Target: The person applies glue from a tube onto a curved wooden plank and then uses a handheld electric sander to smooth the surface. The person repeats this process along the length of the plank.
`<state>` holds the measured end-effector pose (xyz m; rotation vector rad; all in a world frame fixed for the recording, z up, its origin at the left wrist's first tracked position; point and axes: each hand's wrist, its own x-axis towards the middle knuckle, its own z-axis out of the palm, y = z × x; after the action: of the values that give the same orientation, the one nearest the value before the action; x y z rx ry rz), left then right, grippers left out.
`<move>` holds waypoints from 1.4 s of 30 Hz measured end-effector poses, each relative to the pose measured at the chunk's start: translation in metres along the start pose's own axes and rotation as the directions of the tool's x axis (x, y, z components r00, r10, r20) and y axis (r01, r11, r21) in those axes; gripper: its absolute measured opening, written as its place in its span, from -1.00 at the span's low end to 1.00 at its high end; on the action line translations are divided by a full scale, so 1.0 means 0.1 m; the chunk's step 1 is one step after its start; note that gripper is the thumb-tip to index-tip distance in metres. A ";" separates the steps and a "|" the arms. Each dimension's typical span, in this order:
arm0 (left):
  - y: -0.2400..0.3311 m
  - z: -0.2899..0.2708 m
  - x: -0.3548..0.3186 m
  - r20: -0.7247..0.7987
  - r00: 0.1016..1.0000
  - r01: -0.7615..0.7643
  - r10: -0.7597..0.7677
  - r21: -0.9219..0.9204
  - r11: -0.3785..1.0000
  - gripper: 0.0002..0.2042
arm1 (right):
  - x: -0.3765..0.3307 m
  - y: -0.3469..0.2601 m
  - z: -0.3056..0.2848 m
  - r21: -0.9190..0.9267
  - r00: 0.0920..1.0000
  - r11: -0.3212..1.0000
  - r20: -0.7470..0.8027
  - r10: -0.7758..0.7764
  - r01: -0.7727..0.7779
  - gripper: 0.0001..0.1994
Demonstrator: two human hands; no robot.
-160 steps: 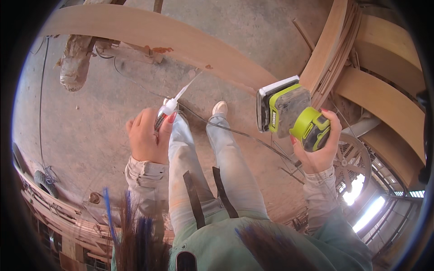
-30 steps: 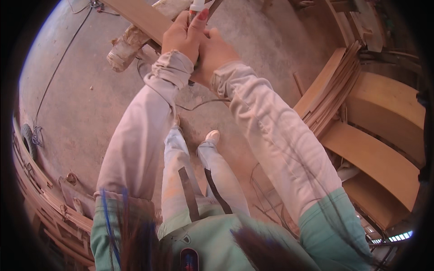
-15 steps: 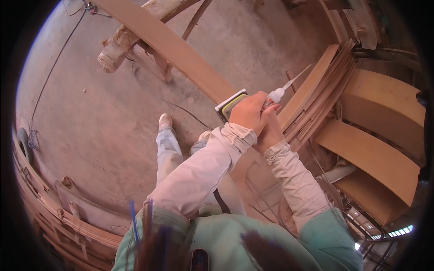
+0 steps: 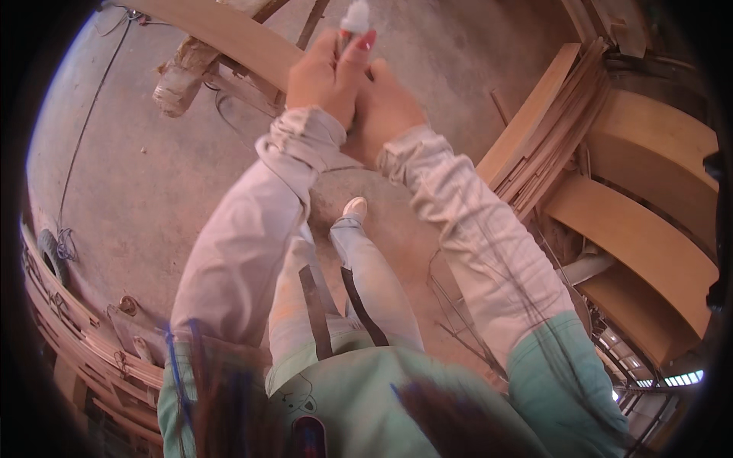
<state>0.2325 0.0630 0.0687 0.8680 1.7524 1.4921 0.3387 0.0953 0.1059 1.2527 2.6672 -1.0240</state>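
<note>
Close together at the top middle of the head view, my two hands meet over the floor. My left hand (image 4: pixel 322 85) is closed round a small white bottle (image 4: pixel 355 17), its pale tip pointing up and slightly blurred; a red mark shows below the tip. Right behind it and touching it, my right hand (image 4: pixel 391 111) has its fingers curled, and what lies in them is hidden by the left hand. Beyond my left hand stretches a long flat wooden board (image 4: pixel 229 34), its near end covered by that hand.
A wrapped, rough beam (image 4: pixel 183 76) supports the board at the upper left. Stacked thin wooden strips (image 4: pixel 546 133) and curved wooden panels (image 4: pixel 634 221) stand at right. More planks (image 4: pixel 114 366) lie at lower left. A dark cable (image 4: pixel 88 114) crosses the concrete floor.
Both hands have moved left and upward, away from the wood stack, with the bottle. The dark, yellow-green-edged block seen beside my left hand is now out of sight. My legs have shifted right.
</note>
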 end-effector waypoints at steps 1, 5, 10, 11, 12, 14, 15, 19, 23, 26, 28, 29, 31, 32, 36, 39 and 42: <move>0.04 0.10 -0.11 0.023 0.999 0.026 -0.026 0.009 1.000 -0.59 | -0.12 0.13 0.02 -0.010 1.000 1.000 -0.001 0.003 -0.003 -0.34; 0.05 0.46 -0.58 0.121 0.991 0.050 -0.057 0.061 0.997 -0.69 | -0.68 0.51 0.03 -0.020 0.998 0.997 0.005 0.068 -0.068 -0.35; 0.07 0.93 -1.12 0.211 0.976 -0.064 0.046 0.079 0.995 -0.73 | -1.34 0.87 -0.06 -0.092 0.998 0.994 0.023 0.052 -0.050 -0.34; 0.06 1.01 -1.21 0.223 0.973 -0.066 0.055 0.044 0.997 -0.72 | -1.42 0.93 -0.08 -0.152 0.999 0.988 0.031 -0.024 0.029 -0.33; 0.04 1.07 -1.28 0.233 0.970 -0.068 0.064 0.009 0.998 -0.71 | -1.45 0.97 -0.07 -0.210 0.994 0.972 0.045 -0.101 0.108 -0.32; 0.07 1.05 -1.23 0.265 0.962 -0.062 0.061 -0.003 0.998 -0.70 | -1.40 0.93 -0.07 -0.082 1.000 0.997 0.020 -0.014 0.016 -0.31; 0.06 1.02 -1.15 0.281 0.958 -0.055 0.047 0.022 0.998 -0.70 | -1.37 0.91 -0.08 -0.016 0.999 0.999 0.014 0.029 -0.029 -0.30; 0.07 0.68 -0.62 0.248 0.969 -0.003 -0.022 0.099 0.995 -0.70 | -0.88 0.57 -0.11 -0.047 0.996 0.998 -0.076 0.036 -0.040 -0.30; -0.07 0.21 0.03 0.087 0.994 -0.067 0.058 0.101 0.993 -0.63 | -0.11 0.31 0.08 -0.078 0.987 0.993 -0.130 -0.097 0.088 -0.32; -0.06 -0.17 0.37 0.019 0.999 -0.053 0.051 0.119 0.991 -0.55 | 0.27 -0.07 0.04 -0.088 0.996 0.994 -0.067 -0.066 0.060 -0.34; -0.03 -0.27 0.41 -0.020 0.999 -0.031 0.030 -0.005 1.000 -0.52 | 0.42 -0.22 0.06 -0.098 1.000 0.995 -0.011 -0.010 0.008 -0.34; -0.03 -0.30 0.42 -0.037 0.999 -0.024 0.022 -0.071 0.997 -0.51 | 0.45 -0.21 0.10 -0.107 0.999 0.994 -0.032 -0.037 0.034 -0.33; -0.06 -0.30 0.39 -0.004 1.000 -0.013 0.013 -0.016 1.000 -0.50 | 0.41 -0.19 0.11 -0.107 0.999 0.994 -0.035 -0.041 0.037 -0.35; -0.06 -0.29 0.35 0.014 1.000 -0.009 0.008 0.009 1.000 -0.50 | 0.36 -0.18 0.10 -0.109 0.998 0.993 -0.038 -0.042 0.037 -0.35; -0.01 -0.21 0.17 0.024 0.999 0.028 -0.027 -0.026 0.999 -0.51 | 0.20 -0.14 0.08 -0.159 1.000 0.987 -0.011 -0.013 0.011 -0.38; -0.03 -0.10 0.06 0.043 0.999 0.033 -0.030 -0.054 0.998 -0.55 | 0.06 -0.08 0.03 -0.127 1.000 0.992 -0.004 -0.008 0.008 -0.39; 0.00 0.02 -0.07 0.066 0.997 0.047 -0.042 -0.062 0.997 -0.58 | -0.09 0.01 0.00 -0.107 1.000 0.994 0.001 -0.003 0.003 -0.39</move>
<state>0.2381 0.0580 0.0692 0.8309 1.6581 1.4660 0.3456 0.0899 0.1082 1.2282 2.6836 -0.8684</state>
